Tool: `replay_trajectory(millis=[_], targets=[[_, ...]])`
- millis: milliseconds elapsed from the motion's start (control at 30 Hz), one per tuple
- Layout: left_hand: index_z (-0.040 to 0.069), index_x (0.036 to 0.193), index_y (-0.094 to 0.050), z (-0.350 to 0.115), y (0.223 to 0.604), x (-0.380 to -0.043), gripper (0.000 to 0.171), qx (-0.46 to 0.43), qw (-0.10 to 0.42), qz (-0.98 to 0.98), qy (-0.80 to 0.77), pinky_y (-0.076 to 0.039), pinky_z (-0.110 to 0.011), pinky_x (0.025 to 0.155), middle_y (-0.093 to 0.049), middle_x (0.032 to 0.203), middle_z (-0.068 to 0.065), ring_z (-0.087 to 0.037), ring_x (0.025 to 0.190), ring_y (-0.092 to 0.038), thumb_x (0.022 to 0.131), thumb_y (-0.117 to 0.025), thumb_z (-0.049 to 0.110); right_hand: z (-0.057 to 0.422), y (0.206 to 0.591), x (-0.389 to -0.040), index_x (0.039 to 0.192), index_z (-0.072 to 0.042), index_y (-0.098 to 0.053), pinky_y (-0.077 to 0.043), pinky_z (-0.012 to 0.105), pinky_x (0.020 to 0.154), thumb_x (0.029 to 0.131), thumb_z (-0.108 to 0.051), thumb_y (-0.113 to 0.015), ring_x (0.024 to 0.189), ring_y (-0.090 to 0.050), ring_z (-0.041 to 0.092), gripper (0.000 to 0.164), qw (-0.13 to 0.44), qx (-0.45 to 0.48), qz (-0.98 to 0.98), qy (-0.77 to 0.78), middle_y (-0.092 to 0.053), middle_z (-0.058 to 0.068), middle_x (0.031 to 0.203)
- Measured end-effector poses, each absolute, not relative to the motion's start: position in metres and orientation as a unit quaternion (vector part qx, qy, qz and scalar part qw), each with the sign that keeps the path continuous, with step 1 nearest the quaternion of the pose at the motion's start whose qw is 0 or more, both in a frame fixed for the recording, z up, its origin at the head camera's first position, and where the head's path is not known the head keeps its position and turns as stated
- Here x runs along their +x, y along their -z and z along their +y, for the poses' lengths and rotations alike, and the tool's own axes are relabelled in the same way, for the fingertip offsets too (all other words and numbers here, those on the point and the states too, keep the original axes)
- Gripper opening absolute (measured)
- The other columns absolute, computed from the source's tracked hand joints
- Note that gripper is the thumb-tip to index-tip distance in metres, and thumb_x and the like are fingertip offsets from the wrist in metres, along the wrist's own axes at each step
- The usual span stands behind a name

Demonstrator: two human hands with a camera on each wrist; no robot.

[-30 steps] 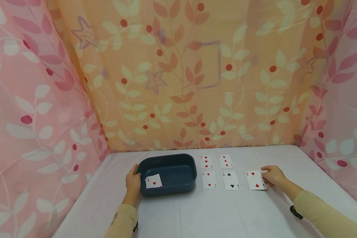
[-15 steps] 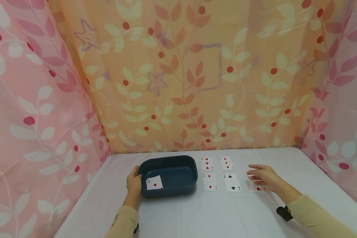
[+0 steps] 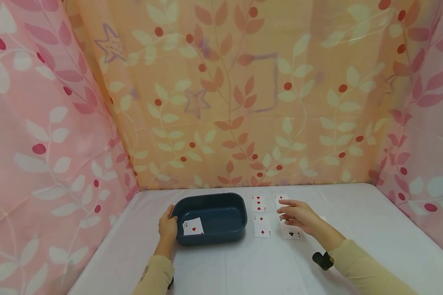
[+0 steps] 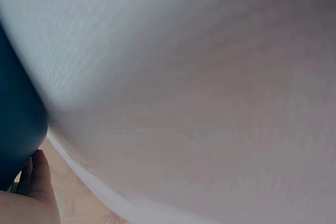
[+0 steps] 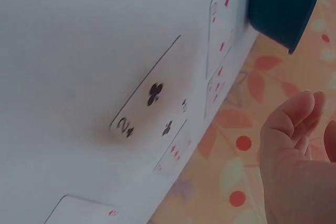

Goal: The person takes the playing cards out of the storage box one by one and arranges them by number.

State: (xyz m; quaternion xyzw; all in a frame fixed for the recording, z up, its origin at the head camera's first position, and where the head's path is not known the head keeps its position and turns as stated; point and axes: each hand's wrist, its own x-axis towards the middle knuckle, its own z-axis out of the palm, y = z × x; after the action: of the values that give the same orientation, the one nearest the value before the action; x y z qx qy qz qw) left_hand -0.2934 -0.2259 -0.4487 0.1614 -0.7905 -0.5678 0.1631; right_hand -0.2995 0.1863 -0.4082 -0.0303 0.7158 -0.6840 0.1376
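Observation:
At the left, my left hand [image 3: 167, 224] grips the end wall of a dark blue basin [image 3: 210, 239], thumb by the rim. A small stack of playing cards [image 3: 193, 225] lies inside, an ace of hearts apparently on top. My right hand [image 3: 298, 216] hovers with loosely extended fingers over the two of clubs [image 3: 291, 233], partly covering it, and holds nothing. In the right wrist view that hand [image 5: 294, 150] is apart from the cards. Behind the wrist, the two of hearts [image 5: 81, 212] is mostly hidden in the head view.
Beside the basin lie the two of diamonds [image 3: 262, 226] and the three of hearts [image 3: 259, 203]. The three of diamonds [image 3: 278, 197] is partly behind my right fingers. A white cloth covers the table [image 3: 225, 266]; patterned curtains [image 3: 221, 102] enclose its back and sides.
My right hand has left the two of hearts at the right and moved left over the two of clubs. The two of hearts stays on the table. My left hand keeps its hold.

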Motion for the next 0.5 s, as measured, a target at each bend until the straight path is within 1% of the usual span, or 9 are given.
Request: replay_trajectory(millis=[133,300,500], targets=[[-0.003,0.148,-0.033,-0.226,0.448,-0.293,0.052,0.162,0.166,-0.794,0.562,-0.013,-0.056,0.114,-0.035,0.15,-0.02,-0.039,0.142,-0.024,0.096,-0.038,-0.001,0.167,0.406,-0.302,0.144,0.01,-0.033,-0.053,0.026,0.071,0.098,-0.007,-0.051,0.08,-0.063,0.016,0.052,0.146,-0.046,0.695,0.703,-0.066,0.009,0.098],[-0.003,0.147,-0.035,-0.224,0.447,-0.293,0.051,0.162,0.173,-0.797,0.556,-0.014,-0.057,0.114,-0.037,0.149,-0.021,-0.04,0.141,-0.025,0.096,-0.039,-0.001,0.147,0.405,-0.305,0.143,0.008,-0.036,-0.054,0.027,0.073,0.098,-0.008,-0.053,0.08,-0.063,0.017,0.051,0.154,-0.046,0.681,0.715,-0.066,0.011,0.1],[-0.004,0.146,-0.037,-0.225,0.448,-0.293,0.051,0.162,0.181,-0.8,0.548,-0.014,-0.058,0.113,-0.039,0.147,-0.021,-0.039,0.141,-0.028,0.095,-0.04,-0.001,0.125,0.405,-0.307,0.141,0.009,-0.038,-0.055,0.025,0.07,0.098,-0.006,-0.052,0.075,-0.063,0.015,0.048,0.156,-0.054,0.66,0.733,-0.067,0.013,0.098]])
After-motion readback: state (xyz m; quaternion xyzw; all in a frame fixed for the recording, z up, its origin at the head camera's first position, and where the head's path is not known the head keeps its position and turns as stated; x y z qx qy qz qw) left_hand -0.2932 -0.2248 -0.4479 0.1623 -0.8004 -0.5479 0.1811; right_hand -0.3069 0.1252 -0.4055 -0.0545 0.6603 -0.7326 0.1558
